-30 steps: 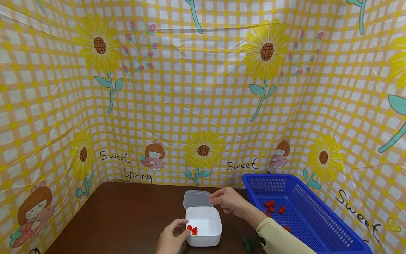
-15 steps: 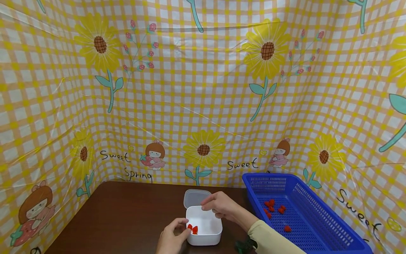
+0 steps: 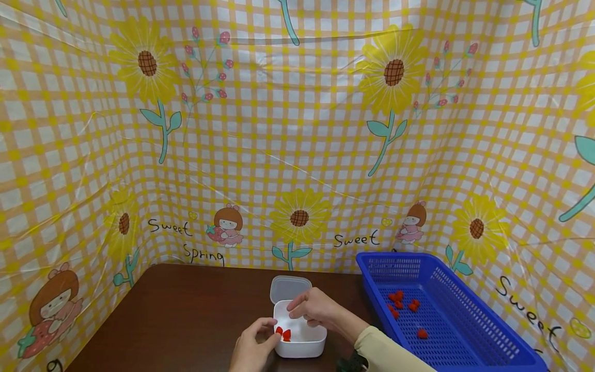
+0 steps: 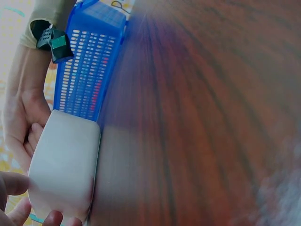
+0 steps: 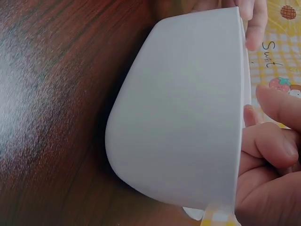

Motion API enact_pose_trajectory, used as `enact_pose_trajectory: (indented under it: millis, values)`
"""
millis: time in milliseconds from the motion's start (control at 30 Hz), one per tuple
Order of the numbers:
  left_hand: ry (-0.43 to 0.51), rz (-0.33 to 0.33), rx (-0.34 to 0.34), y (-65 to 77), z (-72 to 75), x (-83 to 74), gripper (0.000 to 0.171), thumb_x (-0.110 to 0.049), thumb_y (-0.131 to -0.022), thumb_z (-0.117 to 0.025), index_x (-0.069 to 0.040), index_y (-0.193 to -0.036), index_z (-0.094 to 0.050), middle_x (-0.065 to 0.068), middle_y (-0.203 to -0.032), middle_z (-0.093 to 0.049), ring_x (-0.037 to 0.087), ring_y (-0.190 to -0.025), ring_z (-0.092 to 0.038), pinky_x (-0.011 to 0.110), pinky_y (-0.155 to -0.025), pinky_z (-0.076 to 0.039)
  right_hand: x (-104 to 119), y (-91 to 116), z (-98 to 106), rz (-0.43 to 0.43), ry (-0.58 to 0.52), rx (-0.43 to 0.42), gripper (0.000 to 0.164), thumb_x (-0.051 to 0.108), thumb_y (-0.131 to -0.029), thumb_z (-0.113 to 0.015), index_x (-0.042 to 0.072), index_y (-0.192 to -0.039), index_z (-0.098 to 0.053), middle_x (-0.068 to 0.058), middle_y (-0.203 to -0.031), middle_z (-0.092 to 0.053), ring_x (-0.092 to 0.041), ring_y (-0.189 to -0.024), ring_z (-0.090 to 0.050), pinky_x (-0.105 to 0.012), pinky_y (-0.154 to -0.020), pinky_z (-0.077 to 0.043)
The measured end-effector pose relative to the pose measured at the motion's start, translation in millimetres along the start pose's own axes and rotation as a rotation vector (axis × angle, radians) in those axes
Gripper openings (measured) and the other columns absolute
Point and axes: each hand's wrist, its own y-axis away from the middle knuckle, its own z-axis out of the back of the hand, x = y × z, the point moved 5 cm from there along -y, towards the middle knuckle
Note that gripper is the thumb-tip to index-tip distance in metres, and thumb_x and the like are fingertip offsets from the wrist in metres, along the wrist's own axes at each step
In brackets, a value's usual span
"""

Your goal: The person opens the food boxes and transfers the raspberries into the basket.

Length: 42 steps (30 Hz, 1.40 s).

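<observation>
A white square box [image 3: 302, 350] stands on the dark wooden table, with two small red pieces [image 3: 286, 335] in its near left corner. My left hand [image 3: 253, 345] grips the box at its left side, the thumb right at the rim beside the red pieces. My right hand [image 3: 316, 310] reaches over the box from the right, its fingers loosely bent and dipping inside the rim. No object shows between those fingers in the head view. In the right wrist view the wall of the box [image 5: 178, 113] hides part of that hand [image 5: 268, 160].
A translucent lid [image 3: 288, 287] lies just behind the box. To the right stands a long blue basket [image 3: 465, 320] holding several red pieces [image 3: 413, 305]. A dark green device [image 4: 59, 46] sits at the right wrist. Yellow checked cloth [image 3: 297, 129] surrounds the table [image 3: 186, 315].
My right hand has moved left and down, from beside the lid to over the box with its fingers inside. The left hand and the box have stayed put.
</observation>
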Motion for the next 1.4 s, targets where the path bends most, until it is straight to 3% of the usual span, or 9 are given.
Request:
enact_pose_trajectory:
  millis: [300, 633, 933, 1133, 1400]
  values:
    - [0.026, -0.029, -0.006, 1.2, 1.5, -2.7, 0.026, -0.023, -0.085, -0.076, -0.018, -0.111, -0.071, -0.003, -0.091, -0.070, 0.015, -0.086, -0.062, 0.036, -0.073, -0.043, -5, -4, -11, -0.021, 0.085, -0.027, 0.016, -0.005, -0.081, -0.071, -0.005, -0.097, -0.071, 0.007, -0.052, -0.032, -0.006, -0.045, -0.020, -0.021, -0.044, -0.022]
    - [0.040, -0.030, 0.000, 1.2, -0.2, -1.2, 0.027, -0.021, -0.086, -0.076, -0.016, -0.111, -0.071, -0.003, -0.090, -0.070, 0.015, -0.084, -0.061, 0.034, -0.070, -0.042, -11, -2, -23, -0.041, 0.252, -0.064, 0.018, -0.011, -0.074, -0.071, -0.001, -0.090, -0.069, -0.004, -0.066, -0.063, -0.005, -0.041, -0.023, -0.020, -0.041, -0.024]
    - [0.038, -0.034, -0.010, 0.8, -0.2, -1.7, 0.027, -0.022, -0.085, -0.076, -0.016, -0.111, -0.071, -0.002, -0.091, -0.071, 0.015, -0.083, -0.062, 0.035, -0.071, -0.043, -10, -3, -27, 0.000, 0.406, -0.142, 0.017, -0.010, -0.071, -0.073, 0.003, -0.081, -0.070, -0.003, -0.063, -0.063, -0.006, -0.039, -0.029, -0.018, -0.038, -0.028]
    - [0.034, -0.050, -0.011, -0.1, -0.4, -2.5, 0.029, -0.021, -0.085, -0.076, -0.015, -0.112, -0.070, -0.001, -0.090, -0.070, 0.013, -0.079, -0.061, 0.034, -0.070, -0.042, -9, -3, -26, 0.064, 0.420, -0.183, 0.011, -0.007, -0.073, -0.076, 0.001, -0.078, -0.071, -0.001, -0.063, -0.062, -0.007, -0.041, -0.033, -0.018, -0.038, -0.029]
    - [0.060, -0.030, 0.013, 0.3, -0.9, 1.6, 0.029, -0.022, -0.086, -0.076, -0.012, -0.113, -0.070, 0.002, -0.092, -0.071, 0.014, -0.078, -0.063, 0.033, -0.067, -0.046, -19, -6, -29, 0.080, 0.328, -0.263, 0.009, -0.010, -0.071, -0.074, -0.002, -0.073, -0.071, 0.001, -0.056, -0.056, -0.003, -0.039, -0.029, -0.016, -0.037, -0.024]
